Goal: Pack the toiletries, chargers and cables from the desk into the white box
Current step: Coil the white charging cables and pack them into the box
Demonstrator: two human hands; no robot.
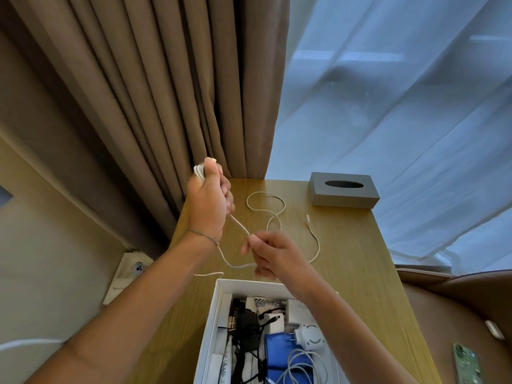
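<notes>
My left hand (207,202) is raised above the desk's back left corner and grips a small coil of white cable (199,171) wound around its fingers. A taut stretch of that cable runs down to my right hand (270,252), which pinches it above the desk. The loose remainder of the white cable (273,210) loops over the wooden desk (346,245), its plug end lying free. The white box (219,306) stands open at the near edge, holding black and white chargers, cables, a blue pouch and tubes.
A dark grey tissue box (343,193) sits at the desk's back right corner. Brown curtains hang behind on the left, sheer white ones on the right. A phone in a green case (468,364) lies on a brown seat to the right. A wall socket (138,268) is at lower left.
</notes>
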